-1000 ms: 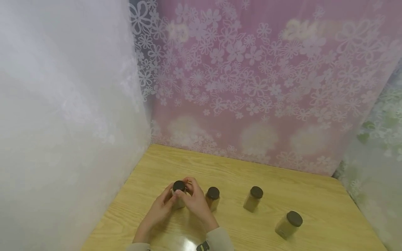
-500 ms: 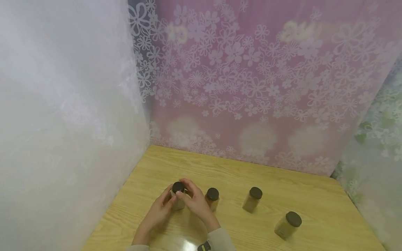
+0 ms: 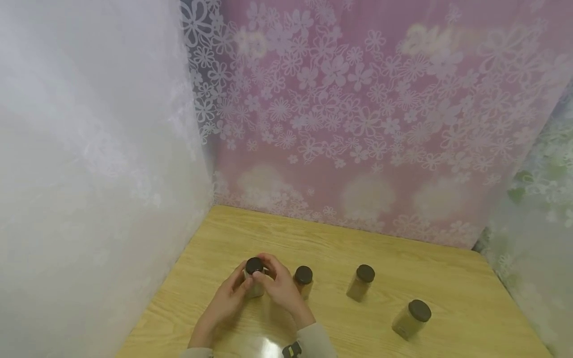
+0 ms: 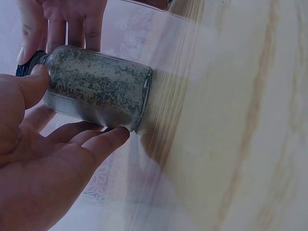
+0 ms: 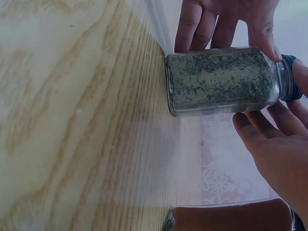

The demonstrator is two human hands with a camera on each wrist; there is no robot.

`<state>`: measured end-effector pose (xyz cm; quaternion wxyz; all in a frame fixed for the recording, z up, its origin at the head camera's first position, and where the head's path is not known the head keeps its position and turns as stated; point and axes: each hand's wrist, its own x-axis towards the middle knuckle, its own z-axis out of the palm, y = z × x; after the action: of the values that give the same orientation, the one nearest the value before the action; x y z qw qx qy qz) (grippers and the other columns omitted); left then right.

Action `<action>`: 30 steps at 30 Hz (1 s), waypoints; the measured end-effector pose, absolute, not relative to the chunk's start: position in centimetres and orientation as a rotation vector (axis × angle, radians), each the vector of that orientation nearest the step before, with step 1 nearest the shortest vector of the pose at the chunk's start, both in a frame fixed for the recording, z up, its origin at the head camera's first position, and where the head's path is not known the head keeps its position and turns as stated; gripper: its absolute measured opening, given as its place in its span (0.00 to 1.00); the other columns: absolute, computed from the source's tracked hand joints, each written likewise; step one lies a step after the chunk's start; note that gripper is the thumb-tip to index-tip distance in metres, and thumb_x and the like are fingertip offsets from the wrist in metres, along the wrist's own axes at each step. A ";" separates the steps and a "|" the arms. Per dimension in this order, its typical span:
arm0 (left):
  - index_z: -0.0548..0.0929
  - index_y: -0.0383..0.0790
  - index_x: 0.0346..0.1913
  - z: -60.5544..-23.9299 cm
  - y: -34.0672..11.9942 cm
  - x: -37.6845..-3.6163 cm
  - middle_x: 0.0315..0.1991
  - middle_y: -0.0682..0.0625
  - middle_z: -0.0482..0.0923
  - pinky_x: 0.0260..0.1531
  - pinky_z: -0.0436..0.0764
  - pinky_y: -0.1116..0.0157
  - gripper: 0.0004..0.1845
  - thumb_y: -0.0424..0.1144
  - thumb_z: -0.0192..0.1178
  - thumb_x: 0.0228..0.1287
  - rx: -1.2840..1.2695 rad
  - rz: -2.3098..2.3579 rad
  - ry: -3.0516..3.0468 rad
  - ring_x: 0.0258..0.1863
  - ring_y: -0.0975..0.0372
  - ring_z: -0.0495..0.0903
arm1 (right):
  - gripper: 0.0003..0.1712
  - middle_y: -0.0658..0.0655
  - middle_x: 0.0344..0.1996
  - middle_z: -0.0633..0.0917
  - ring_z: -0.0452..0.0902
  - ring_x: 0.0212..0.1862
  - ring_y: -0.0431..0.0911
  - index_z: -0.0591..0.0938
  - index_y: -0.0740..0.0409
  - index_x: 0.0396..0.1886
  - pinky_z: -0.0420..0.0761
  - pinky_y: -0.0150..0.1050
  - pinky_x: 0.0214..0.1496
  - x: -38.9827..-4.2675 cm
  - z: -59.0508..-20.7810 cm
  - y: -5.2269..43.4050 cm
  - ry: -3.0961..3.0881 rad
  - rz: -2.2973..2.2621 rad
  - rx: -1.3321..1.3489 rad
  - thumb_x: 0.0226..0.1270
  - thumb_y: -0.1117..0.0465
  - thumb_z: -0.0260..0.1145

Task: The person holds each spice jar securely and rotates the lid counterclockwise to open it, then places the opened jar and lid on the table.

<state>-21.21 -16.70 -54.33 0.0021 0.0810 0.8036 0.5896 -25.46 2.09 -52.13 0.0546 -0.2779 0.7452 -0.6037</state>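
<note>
Head view: left hand (image 3: 224, 303) and right hand (image 3: 279, 288) both grasp herb jar (image 3: 253, 278) upright on counter (image 3: 447, 298); risk: right elbow clips neighbouring spice jar (image 3: 303, 281), toppling it.

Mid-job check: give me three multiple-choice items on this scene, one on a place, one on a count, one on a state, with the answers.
1. Where does the jar in the hands stand in the row on the table?
A. far left
B. far right
C. middle

2. How many dark-lidded jars are on the table?
A. two
B. four
C. six

3. How is the held jar's lid?
A. off, lying on the table
B. missing
C. on the jar

Answers:
1 A: the herb jar, between the left hand and right hand, is leftmost on the table.
2 B: beside it stand a second jar, a third jar and a fourth jar.
3 C: its lid sits on top.
</note>
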 end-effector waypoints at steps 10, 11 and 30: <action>0.59 0.40 0.83 -54.5 -16.7 -21.2 0.76 0.23 0.63 0.70 0.69 0.31 0.35 0.48 0.55 0.83 0.227 1.845 2.531 0.75 0.29 0.65 | 0.30 0.63 0.72 0.79 0.74 0.72 0.66 0.67 0.56 0.73 0.77 0.64 0.71 -25.0 -52.1 1.6 2.263 -1.873 -0.689 0.79 0.54 0.66; 0.59 0.40 0.83 -54.5 -16.7 -21.2 0.76 0.23 0.63 0.70 0.69 0.31 0.35 0.48 0.55 0.83 0.228 1.850 2.527 0.75 0.29 0.65 | 0.29 0.63 0.71 0.80 0.75 0.71 0.65 0.68 0.57 0.71 0.77 0.64 0.71 -25.0 -52.1 1.5 2.269 -1.878 -0.689 0.79 0.55 0.67; 0.59 0.40 0.83 -54.4 -16.6 -21.0 0.76 0.23 0.62 0.70 0.68 0.29 0.35 0.50 0.54 0.83 0.238 1.834 2.532 0.74 0.28 0.65 | 0.31 0.66 0.75 0.74 0.72 0.75 0.63 0.67 0.58 0.79 0.77 0.56 0.74 -25.1 -52.3 2.1 2.230 -1.873 -0.745 0.82 0.56 0.62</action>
<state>-20.96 -16.56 -54.42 0.0028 0.0760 0.8075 0.5849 -25.07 2.08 -52.31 0.0677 -0.2472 0.7403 -0.6215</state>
